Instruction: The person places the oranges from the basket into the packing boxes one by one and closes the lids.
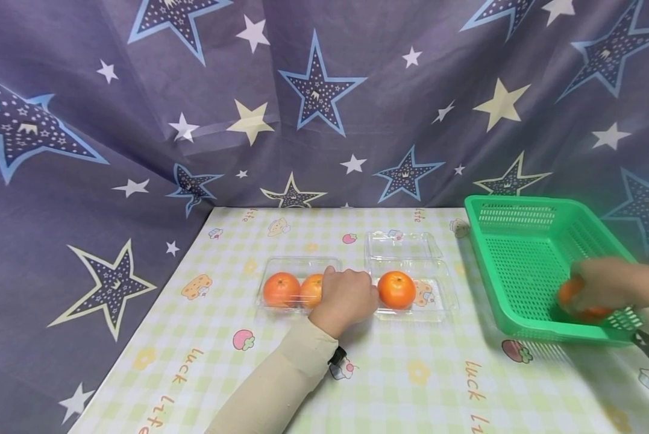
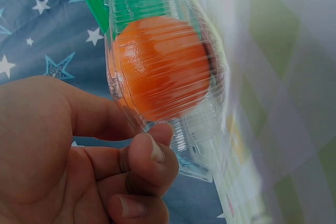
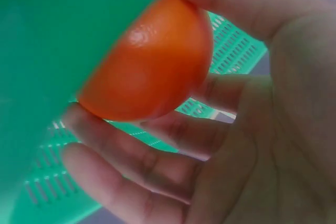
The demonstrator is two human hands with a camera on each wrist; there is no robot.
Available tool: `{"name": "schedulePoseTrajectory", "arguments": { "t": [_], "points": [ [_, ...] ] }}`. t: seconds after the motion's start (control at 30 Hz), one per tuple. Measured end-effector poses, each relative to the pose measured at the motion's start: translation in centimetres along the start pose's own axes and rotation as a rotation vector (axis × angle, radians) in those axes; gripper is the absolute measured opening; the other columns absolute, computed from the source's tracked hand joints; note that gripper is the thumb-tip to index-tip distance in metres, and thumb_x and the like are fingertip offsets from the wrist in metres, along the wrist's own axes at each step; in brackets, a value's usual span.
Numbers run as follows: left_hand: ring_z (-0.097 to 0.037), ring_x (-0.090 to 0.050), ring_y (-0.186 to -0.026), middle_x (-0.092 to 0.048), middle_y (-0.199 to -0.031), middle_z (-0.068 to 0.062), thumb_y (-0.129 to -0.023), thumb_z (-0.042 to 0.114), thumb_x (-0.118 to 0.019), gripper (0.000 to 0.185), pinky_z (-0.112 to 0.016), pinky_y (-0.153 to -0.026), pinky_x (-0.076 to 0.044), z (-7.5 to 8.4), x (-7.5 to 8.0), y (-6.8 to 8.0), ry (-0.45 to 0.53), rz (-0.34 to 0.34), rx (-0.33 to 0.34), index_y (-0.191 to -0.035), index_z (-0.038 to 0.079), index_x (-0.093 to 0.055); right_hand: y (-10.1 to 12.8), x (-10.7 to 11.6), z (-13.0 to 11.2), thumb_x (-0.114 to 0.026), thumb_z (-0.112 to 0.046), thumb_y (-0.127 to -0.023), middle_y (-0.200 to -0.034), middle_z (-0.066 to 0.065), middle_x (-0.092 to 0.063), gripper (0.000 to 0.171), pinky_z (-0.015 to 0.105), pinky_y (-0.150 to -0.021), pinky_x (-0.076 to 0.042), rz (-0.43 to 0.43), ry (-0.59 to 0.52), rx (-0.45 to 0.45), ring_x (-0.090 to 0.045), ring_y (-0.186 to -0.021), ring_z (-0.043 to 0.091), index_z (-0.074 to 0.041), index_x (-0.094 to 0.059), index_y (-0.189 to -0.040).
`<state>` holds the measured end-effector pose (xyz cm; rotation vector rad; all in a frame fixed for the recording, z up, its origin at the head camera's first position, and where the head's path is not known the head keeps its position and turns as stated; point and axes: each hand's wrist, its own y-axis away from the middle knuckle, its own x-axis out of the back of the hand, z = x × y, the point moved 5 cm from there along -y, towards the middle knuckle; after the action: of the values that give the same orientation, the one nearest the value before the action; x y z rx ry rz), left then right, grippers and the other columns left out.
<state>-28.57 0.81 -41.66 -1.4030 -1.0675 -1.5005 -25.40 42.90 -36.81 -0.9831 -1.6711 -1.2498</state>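
Note:
My left hand (image 1: 350, 298) is at the left edge of a clear plastic clamshell box (image 1: 435, 304), its thumb and finger pinching the rim in the left wrist view. One orange (image 1: 396, 290) sits in that box, whose lid lies folded back. To the left stands another clear box (image 1: 270, 264) with two oranges (image 1: 281, 290) inside, one partly hidden by my left hand. My right hand (image 1: 606, 283), blurred, reaches into the green basket (image 1: 487, 283) and grips an orange (image 3: 157, 61). More orange (image 1: 595, 313) colour shows below that hand, near the basket's front wall.
A checked tablecloth (image 1: 416, 398) with printed flowers and words covers the table. Behind and to the left hangs a dark curtain (image 1: 329, 163) with stars. The basket stands at the table's right side, and its raised walls surround my right hand.

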Motion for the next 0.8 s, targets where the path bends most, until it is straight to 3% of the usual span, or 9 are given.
{"name": "schedulePoseTrajectory", "arguments": {
  "t": [0.27,0.4,0.63,0.8],
  "points": [
    [-0.018,-0.055,-0.066,-0.060,-0.067,0.004,-0.101,0.042,-0.053,0.036,-0.042,-0.080,-0.035,0.0,-0.1,0.0,0.005,0.004,-0.002,-0.075,0.021,-0.067,0.2,1.1,0.1,-0.082,-0.042,-0.083,-0.096,0.015,-0.065,0.079,0.036,-0.057,-0.053,0.018,-0.080,-0.007,-0.059,-0.076,0.023,0.017,-0.051,-0.125],
    [-0.018,-0.055,-0.067,-0.060,-0.067,0.004,-0.101,0.042,-0.053,0.036,-0.042,-0.080,-0.035,0.0,-0.2,0.0,0.006,0.007,-0.004,-0.073,0.021,-0.066,0.0,1.7,-0.4,-0.083,-0.051,-0.081,-0.102,0.019,-0.068,0.092,0.040,-0.059,-0.054,0.093,-0.032,0.018,-0.062,-0.080,0.026,0.019,-0.049,-0.131],
    [-0.018,-0.055,-0.067,-0.061,-0.069,0.002,-0.101,0.042,-0.052,0.038,-0.042,-0.079,-0.036,0.0,-0.2,0.0,-0.002,0.015,-0.002,-0.073,0.021,-0.066,-0.1,2.2,-1.2,-0.082,-0.057,-0.081,-0.109,0.029,-0.070,0.095,0.056,-0.068,-0.055,0.170,0.005,0.025,-0.068,-0.092,0.042,0.017,-0.051,-0.133],
    [-0.018,-0.055,-0.066,-0.061,-0.068,0.002,-0.100,0.042,-0.052,0.038,-0.042,-0.078,-0.037,0.0,-0.1,0.0,-0.015,0.031,0.001,-0.071,0.021,-0.065,0.3,2.8,-1.8,-0.080,-0.046,-0.087,-0.106,0.024,-0.073,0.085,0.054,-0.068,-0.054,0.203,-0.057,0.055,-0.069,-0.089,0.037,0.016,-0.049,-0.137]
  ]
}}
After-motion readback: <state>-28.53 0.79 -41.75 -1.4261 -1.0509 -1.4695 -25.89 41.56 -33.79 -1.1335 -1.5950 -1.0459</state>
